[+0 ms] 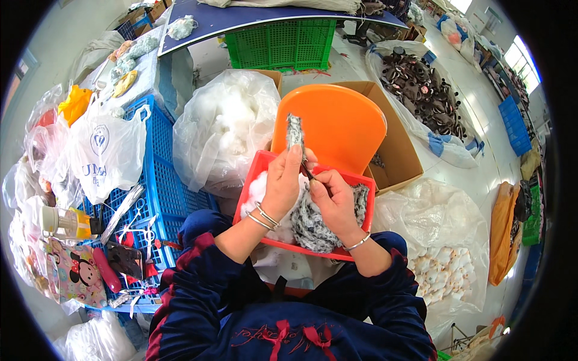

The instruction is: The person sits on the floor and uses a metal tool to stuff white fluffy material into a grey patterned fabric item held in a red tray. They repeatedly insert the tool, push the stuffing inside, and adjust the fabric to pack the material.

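Note:
Over the red tub point(245, 201), my left hand point(284, 180) is closed around a small grey-and-white furry fabric piece point(294, 129), whose narrow end sticks up above the fingers. My right hand point(336, 201) grips a thin dark tool point(308, 172); its tip runs up to the lower part of the furry piece, and I cannot make out its exact kind. White fluffy stuffing point(257, 191) fills the tub's left side. More grey furry pieces point(316, 225) are heaped in its middle and right, below my hands.
An orange stool seat point(337, 120) and a cardboard box point(394, 159) stand beyond the tub. Left of it are a clear bag of stuffing point(232, 120) and blue crates point(162, 174) carrying scissors and a phone. Bags with dark pieces point(421, 90) and small cream pieces point(445, 274) lie right.

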A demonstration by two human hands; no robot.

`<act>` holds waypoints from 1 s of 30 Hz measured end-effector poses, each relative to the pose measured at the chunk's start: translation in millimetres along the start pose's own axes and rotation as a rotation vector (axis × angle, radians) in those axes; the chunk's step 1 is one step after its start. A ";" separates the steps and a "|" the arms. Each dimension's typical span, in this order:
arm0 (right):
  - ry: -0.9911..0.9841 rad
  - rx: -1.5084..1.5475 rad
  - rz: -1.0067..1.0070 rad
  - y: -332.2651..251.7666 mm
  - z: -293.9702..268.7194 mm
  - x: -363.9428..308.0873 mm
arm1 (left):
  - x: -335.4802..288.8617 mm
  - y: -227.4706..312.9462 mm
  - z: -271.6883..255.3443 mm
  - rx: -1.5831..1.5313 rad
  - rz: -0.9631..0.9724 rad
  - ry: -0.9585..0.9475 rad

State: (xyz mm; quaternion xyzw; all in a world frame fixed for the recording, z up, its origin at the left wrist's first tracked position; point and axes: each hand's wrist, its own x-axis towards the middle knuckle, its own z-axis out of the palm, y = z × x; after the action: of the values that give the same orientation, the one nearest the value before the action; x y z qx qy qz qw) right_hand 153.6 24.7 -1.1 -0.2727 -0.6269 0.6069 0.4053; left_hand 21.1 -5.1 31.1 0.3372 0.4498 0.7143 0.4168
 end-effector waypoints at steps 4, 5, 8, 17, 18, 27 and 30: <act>0.016 0.115 0.076 -4.4 13.3 -3.1 | -2.5 -16.1 6.2 -0.080 0.142 0.015; 0.026 0.146 0.102 -6.9 16.7 -3.8 | -2.8 -18.9 7.7 -0.125 0.163 0.021; 0.027 0.268 0.182 -8.0 20.4 -6.6 | -4.0 -18.0 10.7 -0.108 0.183 0.006; 0.023 0.360 0.259 -14.5 25.5 -8.0 | -6.7 -23.1 8.2 -0.106 0.130 0.013; 0.022 0.350 0.258 -15.4 25.7 -7.6 | -6.3 -25.0 6.4 -0.116 0.127 0.007; 0.019 0.239 0.083 0.9 15.7 -7.2 | 2.6 -5.4 -5.7 -0.274 -0.055 -0.092; 0.020 0.159 0.049 2.7 8.9 -3.4 | 4.6 -0.1 -8.3 -0.257 -0.072 -0.127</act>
State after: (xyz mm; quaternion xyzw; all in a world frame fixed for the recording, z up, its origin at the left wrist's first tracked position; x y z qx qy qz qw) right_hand 147.5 17.5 -3.8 -0.2607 -0.5660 0.6617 0.4170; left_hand 12.1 -3.9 28.5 0.3091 0.3391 0.7279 0.5096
